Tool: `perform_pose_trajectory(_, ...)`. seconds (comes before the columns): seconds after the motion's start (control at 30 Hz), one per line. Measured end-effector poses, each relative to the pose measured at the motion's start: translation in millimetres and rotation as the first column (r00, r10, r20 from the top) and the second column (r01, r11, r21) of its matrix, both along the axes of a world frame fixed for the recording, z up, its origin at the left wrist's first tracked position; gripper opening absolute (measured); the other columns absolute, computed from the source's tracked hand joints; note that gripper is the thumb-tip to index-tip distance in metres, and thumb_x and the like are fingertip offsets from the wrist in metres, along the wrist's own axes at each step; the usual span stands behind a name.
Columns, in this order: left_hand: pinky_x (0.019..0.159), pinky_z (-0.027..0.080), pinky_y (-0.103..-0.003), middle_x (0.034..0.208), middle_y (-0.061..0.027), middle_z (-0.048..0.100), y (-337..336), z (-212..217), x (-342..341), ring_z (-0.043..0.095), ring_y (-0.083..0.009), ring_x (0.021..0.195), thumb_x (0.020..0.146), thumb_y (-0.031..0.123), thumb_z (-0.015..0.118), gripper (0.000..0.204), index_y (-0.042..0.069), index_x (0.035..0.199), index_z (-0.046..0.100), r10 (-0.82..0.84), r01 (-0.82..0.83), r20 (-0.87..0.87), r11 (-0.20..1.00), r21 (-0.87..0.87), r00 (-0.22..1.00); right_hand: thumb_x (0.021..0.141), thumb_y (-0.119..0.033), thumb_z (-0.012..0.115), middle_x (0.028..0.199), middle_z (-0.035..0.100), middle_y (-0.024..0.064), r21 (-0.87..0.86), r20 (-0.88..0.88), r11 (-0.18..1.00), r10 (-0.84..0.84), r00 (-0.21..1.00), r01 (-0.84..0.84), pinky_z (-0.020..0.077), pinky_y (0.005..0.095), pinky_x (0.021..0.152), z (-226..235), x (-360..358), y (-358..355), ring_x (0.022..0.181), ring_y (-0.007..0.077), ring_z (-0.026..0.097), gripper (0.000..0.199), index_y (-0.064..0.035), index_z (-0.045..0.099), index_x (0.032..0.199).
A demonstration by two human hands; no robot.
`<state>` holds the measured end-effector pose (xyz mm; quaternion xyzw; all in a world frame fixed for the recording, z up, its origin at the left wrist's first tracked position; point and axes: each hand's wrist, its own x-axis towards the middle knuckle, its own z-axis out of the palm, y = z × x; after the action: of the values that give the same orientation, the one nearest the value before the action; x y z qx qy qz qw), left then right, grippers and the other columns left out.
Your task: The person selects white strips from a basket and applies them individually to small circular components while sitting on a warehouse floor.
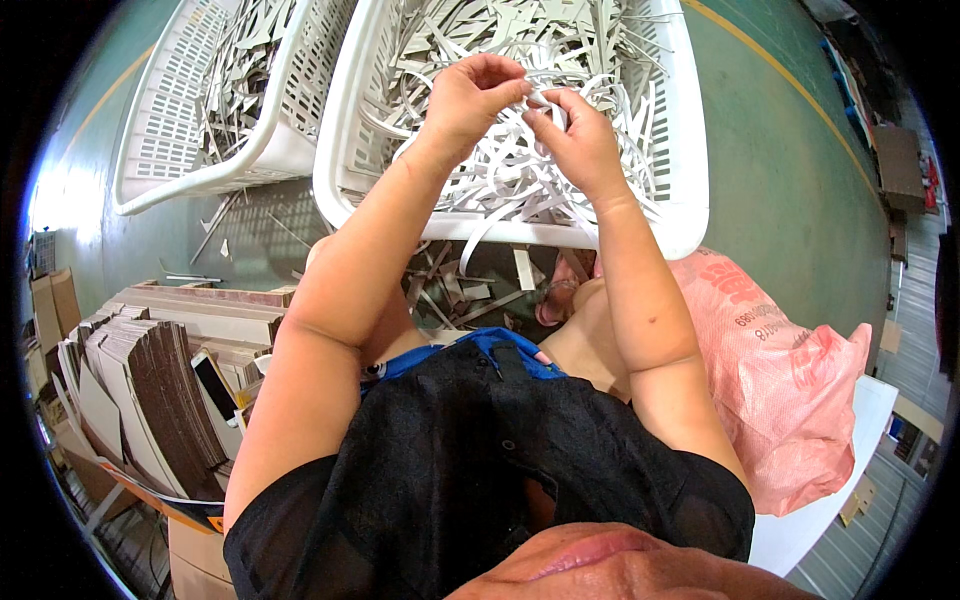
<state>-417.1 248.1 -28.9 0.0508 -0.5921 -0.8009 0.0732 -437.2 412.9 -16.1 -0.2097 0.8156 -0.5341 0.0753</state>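
Note:
My left hand (465, 108) and my right hand (582, 142) are close together over a white plastic basket (665, 222). The fingertips of both hands are closed in a pinch on a thin white strip (541, 99), which looks like paper or plastic. Below them, a tangled heap of white strips (510, 170) fills the near part of the basket, and some hang over its front rim. Greyish flat offcuts (560, 25) lie toward its far end. Where the held strip runs beyond my fingers cannot be told apart from the heap.
A second white basket (185, 190) with grey offcuts stands at the left. Stacked grey-brown board pieces (150, 400) and a phone (212, 385) are at my left side. A pink woven sack (770, 410) lies at my right. Scraps (470, 290) litter the floor between my legs.

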Motion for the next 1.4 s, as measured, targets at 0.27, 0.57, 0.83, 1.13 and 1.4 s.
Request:
perform_pose_trajectory(0.27, 0.069, 0.048, -0.021, 0.089, -0.0058, 0.066, -71, -1, -20, 0.061, -0.012, 0.077, 0.081, 0.001, 0.072, 0.021, -0.001, 0.101, 0.064, 0.458, -0.447, -0.144, 0.889, 0.099, 0.877, 0.083, -0.025, 0.065, 0.073, 0.067, 0.0107, 0.249, -0.159, 0.965, -0.041, 0.987, 0.08, 0.0504, 0.0322, 0.066, 3, -7, 20, 0.064, 0.024, 0.065, 0.028, -0.0074, 0.064, 0.105)
perform_pose_trajectory(0.57, 0.066, 0.048, -0.02, 0.088, -0.0063, 0.066, -113, 6, -4, 0.062, -0.0124, 0.075, 0.082, 0.001, 0.071, 0.022, 0.001, 0.102, 0.063, 0.54, -0.529, -0.05, 0.836, 0.143, 0.84, 0.084, -0.028, 0.069, 0.095, 0.064, 0.0082, 0.031, -0.584, 0.948, -0.239, 0.776, 0.316, 0.048, 0.0313, 0.077, 11, -28, 44, 0.085, 0.0199, 0.059, 0.034, -0.0063, 0.062, 0.108)
perform_pose_trajectory(0.83, 0.066, 0.046, -0.02, 0.087, -0.004, 0.066, -48, 9, 11, 0.059, -0.0088, 0.073, 0.083, 0.01, 0.071, 0.029, 0.001, 0.109, 0.061, -0.18, 0.158, 0.151, 0.976, 0.148, 0.972, 0.069, 0.004, 0.07, 0.104, 0.06, 0.0061, 0.096, -0.73, 0.991, 0.136, 0.669, -0.097, 0.0501, 0.0348, 0.081, 10, -6, 5, 0.094, 0.0261, 0.059, 0.049, -0.0147, 0.063, 0.113)
perform_pose_trajectory(1.13, 0.068, 0.047, -0.02, 0.085, -0.0023, 0.066, -46, 11, 5, 0.059, -0.0081, 0.074, 0.084, 0.011, 0.071, 0.025, 0.004, 0.106, 0.062, -0.234, 0.199, 0.213, 0.964, 0.174, 0.949, 0.071, 0.002, 0.068, 0.096, 0.066, 0.0079, 0.031, -0.611, 0.988, 0.14, 0.779, -0.153, 0.0513, 0.0349, 0.075, 11, 3, -6, 0.086, 0.0266, 0.063, 0.033, -0.0098, 0.065, 0.101)
perform_pose_trajectory(1.4, 0.072, 0.048, -0.021, 0.088, -0.0008, 0.067, -42, 11, 5, 0.063, -0.0079, 0.08, 0.082, 0.012, 0.074, 0.027, 0.007, 0.106, 0.063, -0.222, 0.205, 0.186, 0.973, 0.106, 0.957, 0.078, -0.014, 0.07, 0.081, 0.065, 0.0078, 0.032, -0.539, 0.999, 0.041, 0.841, -0.028, 0.0491, 0.0329, 0.062, 10, 3, -8, 0.07, 0.025, 0.062, 0.011, -0.0068, 0.064, 0.084)
